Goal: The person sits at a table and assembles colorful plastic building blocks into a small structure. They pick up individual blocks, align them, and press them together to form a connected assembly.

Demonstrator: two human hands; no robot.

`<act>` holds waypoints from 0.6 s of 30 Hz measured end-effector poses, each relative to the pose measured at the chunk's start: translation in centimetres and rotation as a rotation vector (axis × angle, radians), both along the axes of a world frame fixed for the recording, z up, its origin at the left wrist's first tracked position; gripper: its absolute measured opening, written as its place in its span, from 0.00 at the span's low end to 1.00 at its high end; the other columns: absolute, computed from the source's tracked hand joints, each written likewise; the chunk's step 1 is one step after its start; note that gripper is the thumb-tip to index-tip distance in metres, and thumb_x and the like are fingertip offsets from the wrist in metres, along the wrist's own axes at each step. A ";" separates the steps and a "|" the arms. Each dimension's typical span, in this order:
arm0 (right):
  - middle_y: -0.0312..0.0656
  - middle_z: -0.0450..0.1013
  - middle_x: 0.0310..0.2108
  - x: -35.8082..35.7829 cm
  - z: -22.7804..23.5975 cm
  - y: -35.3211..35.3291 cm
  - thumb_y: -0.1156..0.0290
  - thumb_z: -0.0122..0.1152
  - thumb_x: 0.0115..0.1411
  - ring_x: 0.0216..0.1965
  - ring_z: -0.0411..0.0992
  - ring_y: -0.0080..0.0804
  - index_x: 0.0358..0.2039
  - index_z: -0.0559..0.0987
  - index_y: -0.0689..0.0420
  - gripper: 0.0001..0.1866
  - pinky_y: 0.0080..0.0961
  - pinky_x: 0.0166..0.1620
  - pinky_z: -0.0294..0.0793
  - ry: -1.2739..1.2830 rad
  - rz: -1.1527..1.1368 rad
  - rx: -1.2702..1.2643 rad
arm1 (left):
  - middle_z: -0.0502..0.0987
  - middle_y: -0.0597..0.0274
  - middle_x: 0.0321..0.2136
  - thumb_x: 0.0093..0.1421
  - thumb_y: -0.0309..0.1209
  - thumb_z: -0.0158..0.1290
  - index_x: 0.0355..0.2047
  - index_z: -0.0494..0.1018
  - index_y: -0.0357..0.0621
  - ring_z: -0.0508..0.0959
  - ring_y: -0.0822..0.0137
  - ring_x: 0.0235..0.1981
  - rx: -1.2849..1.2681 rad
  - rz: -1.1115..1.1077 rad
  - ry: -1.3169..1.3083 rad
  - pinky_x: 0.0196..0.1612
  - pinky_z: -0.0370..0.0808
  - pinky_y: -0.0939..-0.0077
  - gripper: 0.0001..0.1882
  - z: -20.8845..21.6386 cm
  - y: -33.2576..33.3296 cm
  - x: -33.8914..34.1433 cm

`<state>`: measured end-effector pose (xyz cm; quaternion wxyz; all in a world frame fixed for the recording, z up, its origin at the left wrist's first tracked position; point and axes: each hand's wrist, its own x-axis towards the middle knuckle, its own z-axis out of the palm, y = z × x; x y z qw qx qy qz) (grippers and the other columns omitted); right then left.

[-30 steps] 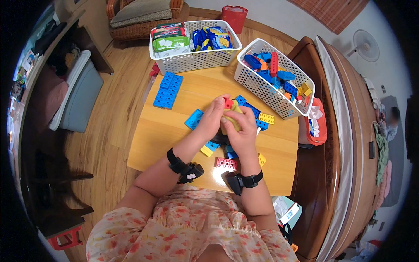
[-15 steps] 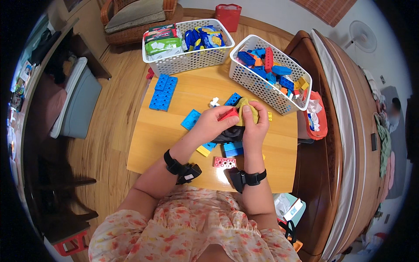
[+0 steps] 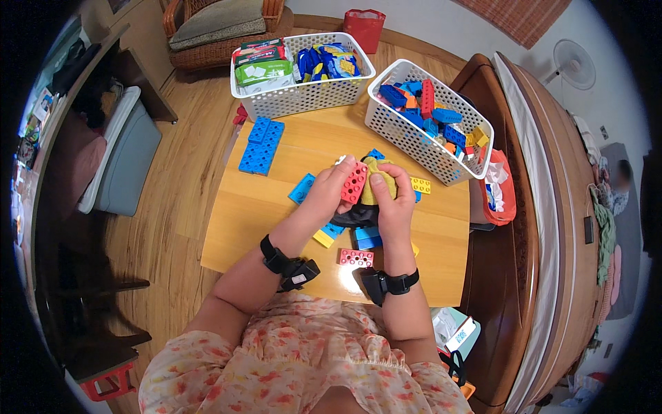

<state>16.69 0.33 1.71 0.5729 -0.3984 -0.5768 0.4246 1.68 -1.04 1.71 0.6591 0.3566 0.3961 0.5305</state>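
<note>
My left hand (image 3: 329, 192) grips a red building brick (image 3: 354, 182), its studded face turned up toward me. In my right hand (image 3: 396, 200) is a bunched yellow cloth (image 3: 378, 183), pressed up beside the brick. A dark, rounded item (image 3: 355, 218) lies under both hands; its kind is mostly hidden. Around them on the table sit a blue brick (image 3: 301, 188) at the left, a blue block (image 3: 367, 238) nearer me, a yellow brick (image 3: 420, 185) at the right and a pinkish-red brick (image 3: 356, 258) close to the front edge.
A blue brick assembly (image 3: 261, 146) lies on the table's (image 3: 241, 228) far left. Behind it, one white basket (image 3: 303, 103) holds packets; another white basket (image 3: 427, 143) is full of bricks. A red bag (image 3: 502, 186) hangs off to the right, beside the wooden bed frame (image 3: 493, 297).
The red brick has been turned in my left hand, so its studs now face me. My right hand has shifted slightly, showing more of the yellow brick on the right.
</note>
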 end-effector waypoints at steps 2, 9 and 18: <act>0.42 0.72 0.41 -0.3 0.6 -0.2 0.71 0.65 0.59 0.46 0.71 0.33 0.38 0.79 0.60 0.09 0.27 0.52 0.68 -0.064 0.011 0.082 | 0.72 0.68 0.20 0.70 0.57 0.40 0.35 0.74 0.44 0.66 0.74 0.12 -0.068 0.074 -0.153 0.13 0.58 0.80 0.28 -0.4 0.1 0.4; 0.44 0.71 0.41 -0.8 0.5 -0.7 0.73 0.70 0.52 0.44 0.71 0.39 0.36 0.81 0.56 0.10 0.30 0.50 0.70 -0.274 0.120 0.247 | 0.76 0.64 0.28 0.70 0.58 0.38 0.41 0.72 0.41 0.72 0.73 0.22 -0.104 0.329 -0.415 0.23 0.69 0.78 0.30 -0.1 0.9 0.7; 0.47 0.73 0.37 -0.9 -0.1 -0.1 0.73 0.68 0.53 0.42 0.74 0.45 0.35 0.79 0.59 0.10 0.34 0.46 0.73 -0.375 -0.120 0.187 | 0.76 0.60 0.30 0.73 0.53 0.35 0.45 0.69 0.39 0.65 0.80 0.19 0.126 0.321 -0.202 0.18 0.61 0.85 0.27 0.5 1.6 -0.9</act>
